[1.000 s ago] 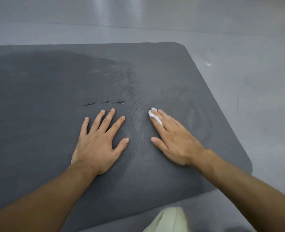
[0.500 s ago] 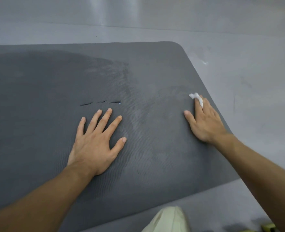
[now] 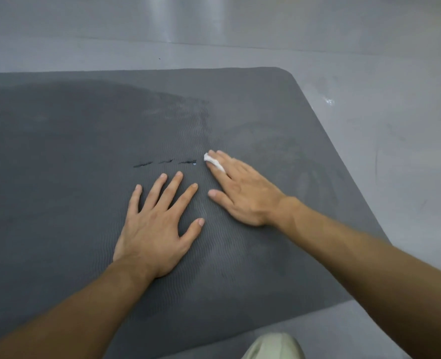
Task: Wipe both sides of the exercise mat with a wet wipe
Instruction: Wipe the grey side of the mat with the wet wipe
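While your left hand point(image 3: 157, 229) lies palm down on dark grey exercise mat point(image 3: 84, 177), fingers spread, your right hand point(image 3: 242, 193) presses white wet wipe point(image 3: 214, 161) onto mat under straight fingers, just right of left hand. Wipe sits at right end of row of three short dark marks point(image 3: 165, 161), mid-mat. Mat lies flat on grey floor point(image 3: 395, 125), rounded far-right corner in view; darker patch far left. Pale trouser knee point(image 3: 273, 345) at near edge.
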### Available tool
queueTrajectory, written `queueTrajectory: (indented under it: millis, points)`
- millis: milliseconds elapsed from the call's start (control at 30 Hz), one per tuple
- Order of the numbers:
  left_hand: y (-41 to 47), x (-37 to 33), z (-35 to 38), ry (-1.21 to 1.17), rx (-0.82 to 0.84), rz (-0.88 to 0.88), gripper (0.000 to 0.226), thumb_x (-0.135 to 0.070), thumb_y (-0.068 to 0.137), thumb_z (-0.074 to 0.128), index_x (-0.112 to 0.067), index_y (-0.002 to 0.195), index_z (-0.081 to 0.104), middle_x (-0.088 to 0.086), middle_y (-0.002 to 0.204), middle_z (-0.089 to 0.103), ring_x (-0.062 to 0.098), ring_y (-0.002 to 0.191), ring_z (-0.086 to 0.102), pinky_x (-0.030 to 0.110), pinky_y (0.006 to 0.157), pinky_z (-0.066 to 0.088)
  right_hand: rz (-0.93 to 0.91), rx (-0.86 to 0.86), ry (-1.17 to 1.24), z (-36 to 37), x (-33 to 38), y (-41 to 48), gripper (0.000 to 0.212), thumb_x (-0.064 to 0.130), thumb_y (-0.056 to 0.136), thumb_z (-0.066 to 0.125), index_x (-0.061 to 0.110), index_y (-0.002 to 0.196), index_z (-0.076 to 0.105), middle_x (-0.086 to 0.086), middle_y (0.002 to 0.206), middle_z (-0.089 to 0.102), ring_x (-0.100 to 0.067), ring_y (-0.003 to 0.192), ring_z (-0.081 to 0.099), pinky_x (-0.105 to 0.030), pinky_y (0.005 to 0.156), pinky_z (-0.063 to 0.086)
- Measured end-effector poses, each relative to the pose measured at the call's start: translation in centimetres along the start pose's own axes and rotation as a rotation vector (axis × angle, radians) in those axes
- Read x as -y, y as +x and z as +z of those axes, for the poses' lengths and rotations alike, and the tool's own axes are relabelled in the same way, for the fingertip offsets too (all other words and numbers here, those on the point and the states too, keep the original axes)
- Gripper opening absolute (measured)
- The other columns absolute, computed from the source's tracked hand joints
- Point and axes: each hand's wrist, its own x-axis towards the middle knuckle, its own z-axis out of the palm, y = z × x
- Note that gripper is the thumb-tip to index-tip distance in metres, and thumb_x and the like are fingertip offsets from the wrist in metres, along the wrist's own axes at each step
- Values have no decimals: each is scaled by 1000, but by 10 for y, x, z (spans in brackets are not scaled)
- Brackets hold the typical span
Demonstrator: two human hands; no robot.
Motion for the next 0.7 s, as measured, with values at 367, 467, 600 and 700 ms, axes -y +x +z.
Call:
queueTrajectory:
  millis: [367, 467, 600, 700]
  points:
    - [0, 0, 0, -15, 17, 5, 71, -72, 97, 7, -42, 162, 5, -10, 171, -6, 16, 157, -10, 55, 126, 1, 348, 27, -87, -7, -57, -95, 82, 70, 98, 7, 21, 163, 1, 4, 171, 6, -11, 156, 1, -39, 127, 10]
    - [0, 0, -1, -8, 18, 1, 72, -72, 96, 5, -43, 161, -1, -10, 171, -11, 16, 157, -14, 56, 125, -1, 545, -21, -13, -8, -93, -56, 81, 66, 100, 16, 18, 163, 2, -2, 170, 7, -16, 157, 3, -38, 127, 6]
    - [0, 0, -1, -17, 23, 2, 72, -72, 96, 5, -44, 161, -4, -10, 170, -15, 16, 156, -17, 56, 125, -3, 725, -20, 133, -20, -114, 17, 81, 64, 102, 19, 13, 162, -1, -7, 171, 0, -21, 157, -2, -40, 127, 3]
    - [0, 0, -2, -17, 17, 1, 71, -72, 96, 6, -43, 161, -3, -10, 170, -14, 16, 156, -17, 56, 125, -2, 730, -18, 193, -26, -102, 71, 81, 63, 103, 19, 13, 162, -1, -7, 170, -4, -22, 157, -7, -39, 126, -1]
